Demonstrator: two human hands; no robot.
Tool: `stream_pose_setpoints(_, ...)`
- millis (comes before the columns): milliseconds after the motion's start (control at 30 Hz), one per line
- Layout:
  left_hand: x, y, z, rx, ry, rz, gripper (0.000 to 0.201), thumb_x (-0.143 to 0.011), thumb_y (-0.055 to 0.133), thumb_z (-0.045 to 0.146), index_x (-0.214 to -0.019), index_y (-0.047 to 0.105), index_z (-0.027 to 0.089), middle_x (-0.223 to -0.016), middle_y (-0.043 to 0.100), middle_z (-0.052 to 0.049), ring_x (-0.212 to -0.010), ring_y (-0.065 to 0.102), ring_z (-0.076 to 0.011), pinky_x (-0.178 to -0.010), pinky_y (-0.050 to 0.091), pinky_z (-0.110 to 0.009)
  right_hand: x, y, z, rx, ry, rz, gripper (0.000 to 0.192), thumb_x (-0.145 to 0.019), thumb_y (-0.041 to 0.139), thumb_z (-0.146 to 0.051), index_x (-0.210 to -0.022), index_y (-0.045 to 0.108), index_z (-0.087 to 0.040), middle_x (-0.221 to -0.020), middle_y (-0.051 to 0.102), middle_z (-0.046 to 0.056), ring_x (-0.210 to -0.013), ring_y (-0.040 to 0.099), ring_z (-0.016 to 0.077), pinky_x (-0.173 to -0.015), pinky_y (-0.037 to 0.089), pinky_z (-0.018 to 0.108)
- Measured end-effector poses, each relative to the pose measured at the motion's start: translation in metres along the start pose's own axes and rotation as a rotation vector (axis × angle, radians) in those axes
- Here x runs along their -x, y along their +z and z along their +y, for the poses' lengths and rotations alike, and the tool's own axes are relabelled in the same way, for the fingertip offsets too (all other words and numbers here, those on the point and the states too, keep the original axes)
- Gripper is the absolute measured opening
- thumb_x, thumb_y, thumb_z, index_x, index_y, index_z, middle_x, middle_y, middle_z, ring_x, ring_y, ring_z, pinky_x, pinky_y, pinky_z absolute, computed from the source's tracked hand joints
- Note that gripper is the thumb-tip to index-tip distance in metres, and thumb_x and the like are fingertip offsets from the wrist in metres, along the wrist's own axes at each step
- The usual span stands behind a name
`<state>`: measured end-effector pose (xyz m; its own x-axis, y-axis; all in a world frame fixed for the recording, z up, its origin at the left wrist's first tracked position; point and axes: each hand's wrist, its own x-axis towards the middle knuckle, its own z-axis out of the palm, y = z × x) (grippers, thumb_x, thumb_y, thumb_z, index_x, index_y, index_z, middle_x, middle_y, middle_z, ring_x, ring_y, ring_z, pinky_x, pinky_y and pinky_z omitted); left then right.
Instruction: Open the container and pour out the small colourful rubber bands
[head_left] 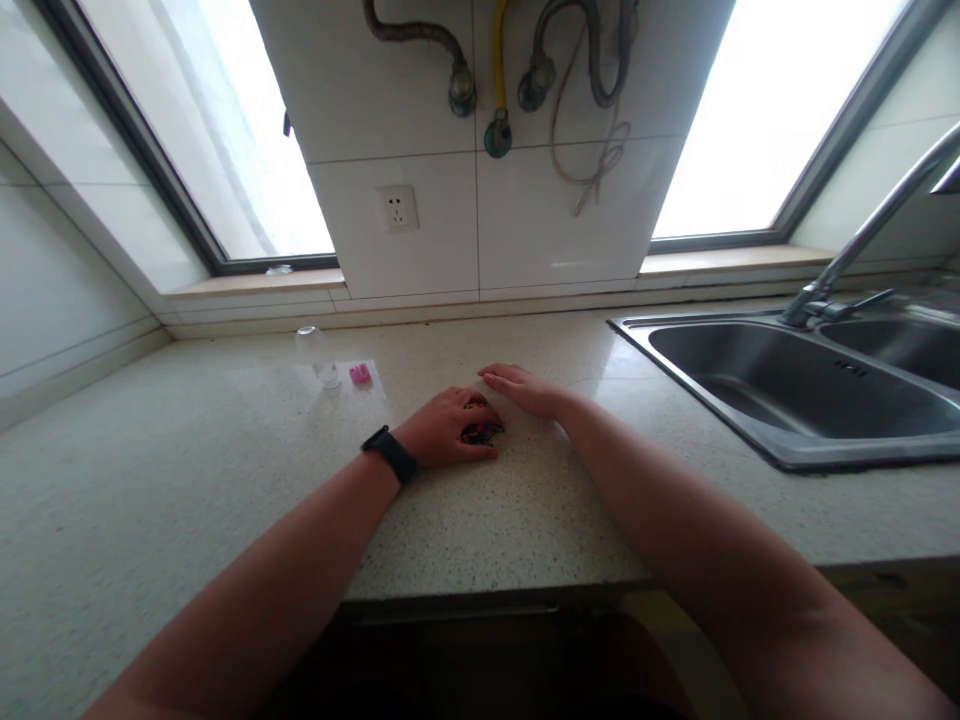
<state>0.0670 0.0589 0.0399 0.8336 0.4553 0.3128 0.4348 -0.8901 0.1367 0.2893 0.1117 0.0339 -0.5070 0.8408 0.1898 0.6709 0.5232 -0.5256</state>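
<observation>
My left hand (454, 428), with a black band on the wrist, lies on the counter. Its fingers curl over a small pile of dark, multicoloured bits (482, 432), partly hidden and too small to name. Just right of it my right hand (523, 388) rests flat on the counter, fingers stretched out and close together, holding nothing that I can see. To the left of my hands a small pink piece (360, 374) sits on a clear sheet (377, 384). Beside that sheet is a clear, see-through container (309, 348), its outline faint against the counter.
The speckled counter (465, 540) runs up to a tiled wall with a socket (397, 208). A steel double sink (750, 440) with a tap (862, 235) is set in at the right. Hoses and valves (462, 90) hang on the wall above, between two windows.
</observation>
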Motion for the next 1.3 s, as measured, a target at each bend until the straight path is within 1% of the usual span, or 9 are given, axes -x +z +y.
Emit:
stream_pose_setpoints(167,-0.001,0.001,0.001,-0.024,-0.016,0.015,0.039,-0.091,0.054,0.053,-0.116,0.065,0.027,-0.118,0.054,-0.006,-0.110,0.047,-0.0225,-0.101,0.034,-0.038,-0.001,0.000,0.000,0.046,0.013,-0.020,0.061,-0.097,0.027,-0.064,-0.129,0.058,-0.023,-0.137,0.053,0.005,-0.130,0.043,0.0255,-0.114,0.027,0.044)
stream_pose_setpoints(367,-0.006,0.005,-0.003,-0.061,-0.031,0.044,0.030,-0.092,0.052,0.046,-0.110,0.065,0.025,-0.112,0.055,-0.006,-0.102,0.048,-0.0212,-0.096,0.035,-0.037,-0.003,0.002,0.003,0.039,0.005,-0.009,0.059,-0.098,0.028,-0.062,-0.127,0.059,-0.022,-0.135,0.054,0.005,-0.129,0.043,0.0254,-0.114,0.027,0.044)
stream_pose_setpoints(667,-0.011,0.006,-0.003,-0.133,-0.028,0.047,0.026,-0.092,0.051,0.041,-0.102,0.065,0.021,-0.106,0.058,-0.007,-0.098,0.050,-0.0213,-0.089,0.037,-0.036,-0.007,0.005,0.007,0.072,-0.005,-0.003,0.054,-0.100,0.028,-0.056,-0.126,0.059,-0.021,-0.134,0.055,0.005,-0.127,0.045,0.0241,-0.113,0.028,0.042)
stream_pose_setpoints(900,-0.011,0.005,-0.001,-0.189,-0.031,0.039,0.024,-0.091,0.050,0.038,-0.093,0.064,0.018,-0.095,0.059,-0.008,-0.089,0.052,-0.0204,-0.080,0.038,-0.034,-0.008,0.006,0.009,0.092,-0.012,-0.001,0.055,-0.099,0.028,-0.058,-0.125,0.060,-0.021,-0.132,0.056,0.005,-0.126,0.045,0.0241,-0.113,0.029,0.042)
stream_pose_setpoints(1033,-0.011,0.004,-0.001,-0.201,-0.060,0.035,0.023,-0.090,0.049,0.036,-0.090,0.063,0.018,-0.089,0.059,-0.007,-0.085,0.053,-0.0196,-0.076,0.038,-0.032,-0.007,0.007,0.010,0.130,-0.020,-0.002,0.058,-0.099,0.025,-0.061,-0.125,0.059,-0.022,-0.133,0.056,0.006,-0.126,0.045,0.0246,-0.112,0.029,0.044)
stream_pose_setpoints(1300,-0.010,0.007,-0.004,-0.199,-0.119,0.015,0.023,-0.089,0.049,0.038,-0.086,0.059,0.018,-0.085,0.060,-0.005,-0.076,0.055,-0.0178,-0.067,0.037,-0.030,-0.007,0.006,0.008,0.137,-0.037,-0.010,0.058,-0.099,0.025,-0.060,-0.123,0.060,-0.020,-0.130,0.057,0.007,-0.124,0.046,0.0241,-0.112,0.029,0.042)
